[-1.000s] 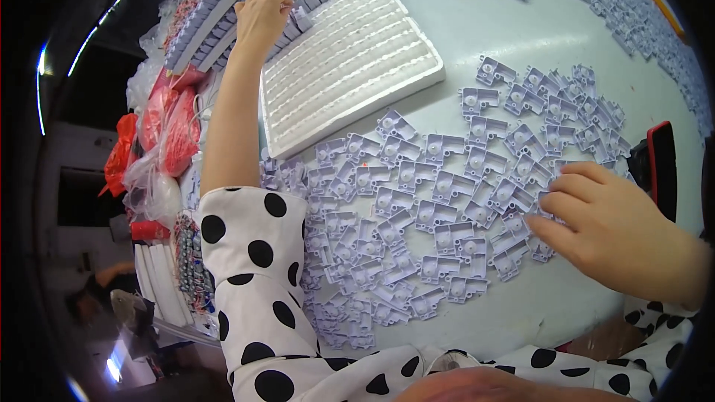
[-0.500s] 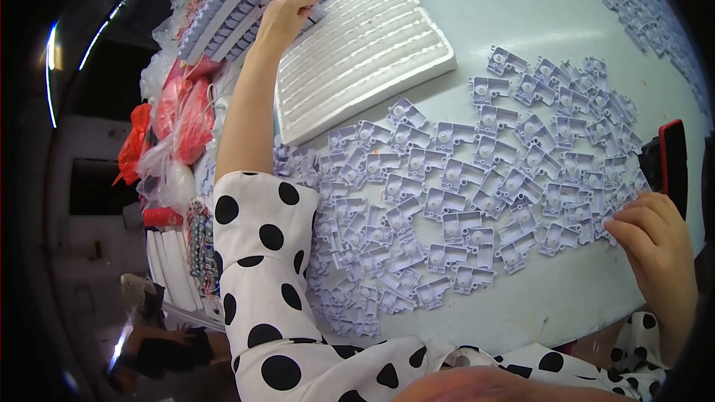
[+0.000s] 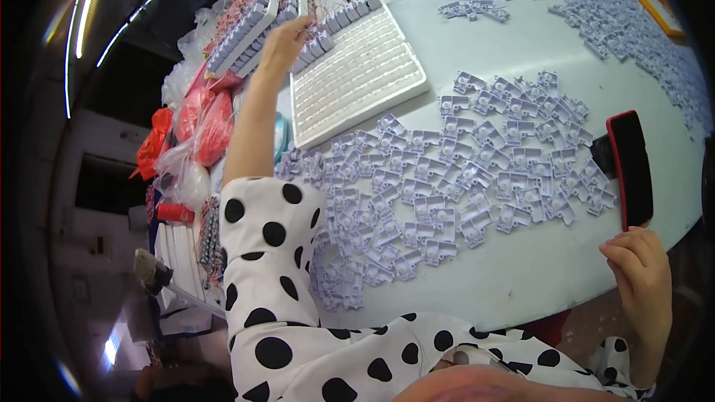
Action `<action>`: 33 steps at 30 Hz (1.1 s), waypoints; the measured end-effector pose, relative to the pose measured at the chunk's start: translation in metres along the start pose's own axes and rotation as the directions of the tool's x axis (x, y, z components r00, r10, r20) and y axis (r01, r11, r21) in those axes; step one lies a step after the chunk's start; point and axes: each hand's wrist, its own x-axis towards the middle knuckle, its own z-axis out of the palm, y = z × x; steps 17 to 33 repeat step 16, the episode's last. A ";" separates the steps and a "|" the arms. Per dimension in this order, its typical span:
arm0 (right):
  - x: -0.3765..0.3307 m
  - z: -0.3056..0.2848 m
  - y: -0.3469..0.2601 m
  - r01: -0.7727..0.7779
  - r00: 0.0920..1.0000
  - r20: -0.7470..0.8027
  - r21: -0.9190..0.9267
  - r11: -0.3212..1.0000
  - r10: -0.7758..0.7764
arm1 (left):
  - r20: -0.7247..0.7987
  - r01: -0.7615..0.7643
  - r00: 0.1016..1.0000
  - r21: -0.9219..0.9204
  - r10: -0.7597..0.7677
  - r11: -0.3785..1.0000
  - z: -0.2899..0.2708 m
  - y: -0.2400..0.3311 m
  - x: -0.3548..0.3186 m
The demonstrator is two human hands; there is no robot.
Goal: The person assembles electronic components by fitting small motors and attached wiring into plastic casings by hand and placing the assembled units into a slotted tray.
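My left hand reaches to the far left edge of a white foam tray with long grooves. Its fingers are closed beside a few small grey motors standing in the tray; what they hold, if anything, is hidden. More grey motors with thin wires line the tray's far edge. My right hand is at the table's right edge, fingers curled together, with nothing visible in them. Just beyond its fingertips stands a flat black slab with a red rim. Between my hands lie many pale lilac plastic housings, mostly with their hollow side up.
Foam trays packed with wired motors are stacked at the far left. Beside them sit red and clear plastic bags. A larger heap of lilac parts spreads along the far right, near an orange-framed object.
The whole view has shifted, showing more of the far right. A couple more motors show beside my left hand. My right hand has moved away from the housings toward the table edge.
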 end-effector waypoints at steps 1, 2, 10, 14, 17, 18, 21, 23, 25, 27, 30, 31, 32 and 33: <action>-0.012 -0.002 0.002 -0.062 0.998 -0.029 0.008 0.998 0.062 | 0.009 0.002 1.000 -0.011 -0.002 1.000 -0.011 0.017 -0.008; -0.022 -0.004 0.005 -0.110 0.992 -0.061 0.025 0.994 0.111 | -0.082 -0.012 0.997 0.015 0.014 1.000 -0.033 0.031 -0.020; -0.063 0.041 0.018 -0.041 0.994 -0.081 0.353 0.935 0.075 | 0.111 0.021 0.994 -0.005 -0.020 1.000 -0.149 0.187 -0.225; -0.025 0.068 0.016 0.222 0.936 -0.320 0.858 0.462 0.145 | 0.010 0.116 0.993 0.016 -0.116 0.993 -0.157 0.259 -0.338; -0.064 0.035 0.059 0.367 0.884 -0.432 0.879 0.305 0.181 | -0.087 0.163 0.976 -0.298 -0.197 0.941 -0.133 0.300 -0.371; -0.064 0.035 0.059 0.367 0.884 -0.432 0.879 0.305 0.181 | -0.087 0.163 0.976 -0.298 -0.197 0.941 -0.133 0.300 -0.371; -0.064 0.035 0.059 0.367 0.884 -0.432 0.879 0.305 0.181 | -0.087 0.163 0.976 -0.298 -0.197 0.941 -0.133 0.300 -0.371; -0.064 0.035 0.059 0.367 0.884 -0.432 0.879 0.305 0.181 | -0.087 0.163 0.976 -0.298 -0.197 0.941 -0.133 0.300 -0.371; -0.064 0.035 0.059 0.367 0.884 -0.432 0.879 0.305 0.181 | -0.087 0.163 0.976 -0.298 -0.197 0.941 -0.133 0.300 -0.371; -0.064 0.035 0.059 0.367 0.884 -0.432 0.879 0.305 0.181 | -0.087 0.163 0.976 -0.298 -0.197 0.941 -0.133 0.300 -0.371; -0.064 0.035 0.059 0.367 0.884 -0.432 0.879 0.305 0.181 | -0.087 0.163 0.976 -0.298 -0.197 0.941 -0.133 0.300 -0.371; -0.064 0.035 0.059 0.367 0.884 -0.432 0.879 0.305 0.181 | -0.087 0.163 0.976 -0.298 -0.197 0.941 -0.133 0.300 -0.371; -0.064 0.035 0.059 0.367 0.884 -0.432 0.879 0.305 0.181 | -0.087 0.163 0.976 -0.298 -0.197 0.941 -0.133 0.300 -0.371; -0.064 0.035 0.059 0.367 0.884 -0.432 0.879 0.305 0.181 | -0.087 0.163 0.976 -0.298 -0.197 0.941 -0.133 0.300 -0.371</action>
